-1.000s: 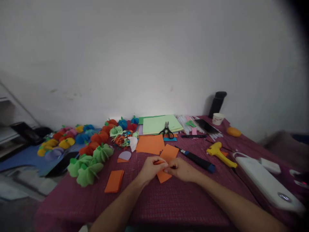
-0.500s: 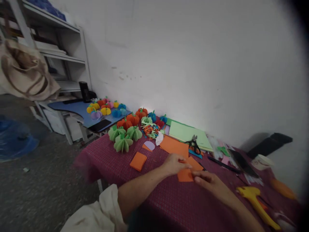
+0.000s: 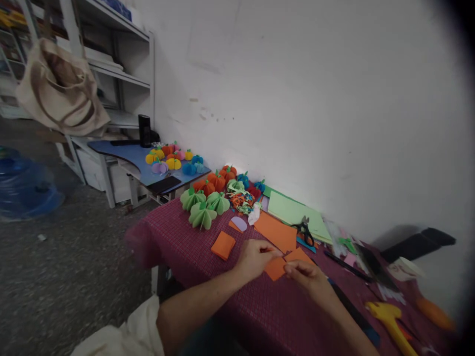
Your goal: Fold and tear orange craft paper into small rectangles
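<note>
My left hand (image 3: 255, 258) and my right hand (image 3: 308, 277) meet over the maroon tablecloth (image 3: 178, 237), both pinching a small piece of orange paper (image 3: 276, 267). A folded stack of orange paper (image 3: 223, 244) lies just left of my left hand. Larger orange sheets (image 3: 276, 231) lie beyond my hands. Black scissors (image 3: 305, 230) rest on green sheets (image 3: 297, 213) further back.
Green, orange and blue paper pumpkins (image 3: 203, 207) sit at the table's far left, more on a blue desk (image 3: 126, 157). A yellow glue gun (image 3: 391, 319), a black pen (image 3: 347, 267) and a paper cup (image 3: 403, 269) lie right. Shelves with a hanging bag (image 3: 61, 91) stand left.
The view has swung left and tilted, showing the shelves and floor. My hands stay together on the orange paper, now lifted slightly from the sheet.
</note>
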The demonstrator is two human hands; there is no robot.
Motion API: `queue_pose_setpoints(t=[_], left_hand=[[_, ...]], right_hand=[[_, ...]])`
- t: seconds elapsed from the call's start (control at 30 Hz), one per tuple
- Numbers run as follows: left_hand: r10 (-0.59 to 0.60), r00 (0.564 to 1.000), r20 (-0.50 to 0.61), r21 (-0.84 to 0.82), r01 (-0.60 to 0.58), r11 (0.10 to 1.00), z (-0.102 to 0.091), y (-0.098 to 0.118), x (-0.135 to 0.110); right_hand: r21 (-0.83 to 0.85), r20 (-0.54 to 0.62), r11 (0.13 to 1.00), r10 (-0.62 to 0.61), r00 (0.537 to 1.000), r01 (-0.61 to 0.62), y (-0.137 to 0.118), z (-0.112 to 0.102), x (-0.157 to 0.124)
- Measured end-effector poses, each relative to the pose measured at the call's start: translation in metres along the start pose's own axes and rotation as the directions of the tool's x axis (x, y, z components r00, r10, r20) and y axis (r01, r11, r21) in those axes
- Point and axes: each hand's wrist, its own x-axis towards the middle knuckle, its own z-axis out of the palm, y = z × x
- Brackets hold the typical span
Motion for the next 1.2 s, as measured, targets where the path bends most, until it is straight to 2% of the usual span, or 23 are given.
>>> queue_pose_setpoints(t=[0.07, 0.17, 0.27, 0.37, 0.43, 0.53, 0.6, 0.7, 0.8, 0.9, 0.97, 1.03, 1.1, 1.2], left_hand=[[0.027, 0.997, -0.075, -0.029, -0.029, 0.999, -0.011, -0.006, -0.011], [0.004, 0.984, -0.178, 0.045, 0.004, 0.999, -0.029, -0.016, -0.029], [-0.037, 0.970, -0.240, 0.072, 0.056, 0.996, -0.048, -0.023, -0.043], [-0.083, 0.940, -0.332, 0.000, 0.088, 0.996, -0.063, -0.025, -0.048], [-0.110, 0.916, -0.387, -0.064, 0.092, 0.994, -0.071, -0.027, -0.048], [-0.131, 0.904, -0.407, -0.102, 0.098, 0.990, -0.076, -0.030, -0.048], [-0.120, 0.911, -0.393, -0.075, 0.098, 0.992, -0.078, -0.032, -0.048], [-0.107, 0.913, -0.395, -0.030, 0.103, 0.994, -0.087, -0.031, -0.050], [-0.094, 0.871, -0.483, 0.005, 0.110, 0.994, -0.105, -0.028, -0.052], [-0.008, 0.843, -0.538, 0.098, 0.072, 0.993, -0.121, -0.028, -0.055], [0.091, 0.847, -0.524, 0.227, 0.036, 0.973, -0.126, -0.031, -0.057], [0.231, 0.864, -0.447, 0.422, -0.024, 0.906, -0.127, -0.036, -0.058], [0.346, 0.897, -0.277, 0.628, -0.103, 0.771, -0.124, -0.039, -0.059], [0.350, 0.937, -0.002, 0.802, -0.208, 0.560, -0.118, -0.041, -0.059]], right_hand=[[0.103, -0.053, 0.994, 0.025, 0.998, -0.019, -0.001, 0.008, 0.007], [0.281, -0.091, 0.959, 0.044, 0.995, -0.017, -0.007, 0.023, 0.023], [0.399, -0.054, 0.916, 0.052, 0.997, -0.026, -0.020, 0.039, 0.042], [0.559, 0.014, 0.825, 0.086, 0.996, -0.079, -0.036, 0.058, 0.055], [0.612, 0.083, 0.784, 0.067, 0.994, -0.104, -0.044, 0.072, 0.057], [0.567, 0.156, 0.818, 0.014, 0.988, -0.101, -0.048, 0.091, 0.054], [0.550, 0.139, 0.831, 0.006, 0.990, -0.082, -0.047, 0.099, 0.055], [0.535, 0.093, 0.843, 0.016, 0.996, -0.064, -0.043, 0.099, 0.066], [0.471, 0.139, 0.877, 0.033, 0.990, -0.095, -0.044, 0.095, 0.084], [0.369, 0.193, 0.924, 0.026, 0.981, -0.097, -0.049, 0.099, 0.100], [0.291, 0.205, 0.955, -0.012, 0.979, -0.049, -0.050, 0.107, 0.109], [0.206, 0.214, 0.979, -0.052, 0.976, 0.007, -0.048, 0.116, 0.116], [0.111, 0.217, 0.992, -0.080, 0.973, 0.057, -0.043, 0.123, 0.122], [-0.028, 0.181, 0.992, -0.119, 0.976, 0.126, -0.033, 0.129, 0.128]])
